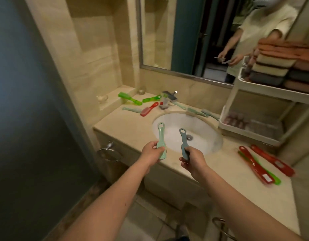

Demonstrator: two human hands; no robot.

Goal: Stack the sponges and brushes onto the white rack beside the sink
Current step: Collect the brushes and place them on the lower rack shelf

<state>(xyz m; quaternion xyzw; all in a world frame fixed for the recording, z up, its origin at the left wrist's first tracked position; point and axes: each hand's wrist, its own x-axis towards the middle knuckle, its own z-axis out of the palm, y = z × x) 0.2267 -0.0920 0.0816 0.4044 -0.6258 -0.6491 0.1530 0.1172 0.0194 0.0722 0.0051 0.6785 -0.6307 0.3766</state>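
My left hand (151, 154) grips a pale green brush (161, 137) by its head end, handle pointing away over the sink (207, 129). My right hand (193, 161) grips a blue-grey brush (183, 140) the same way. The white rack (244, 131) stands to the right of the sink, with folded sponges or cloths (279, 66) stacked on its top shelf. Loose brushes lie on the counter: green ones (130, 99) and a red one (149, 109) behind the sink at left, pale ones (205, 113) behind it at right, red and green ones (258, 165) at front right.
A chrome faucet (166, 100) stands behind the basin. Two small glass cups (102, 98) sit on the ledge at left. A mirror (211, 35) hangs above. Towel rings (110, 151) hang on the cabinet front. A dark wall is at the left.
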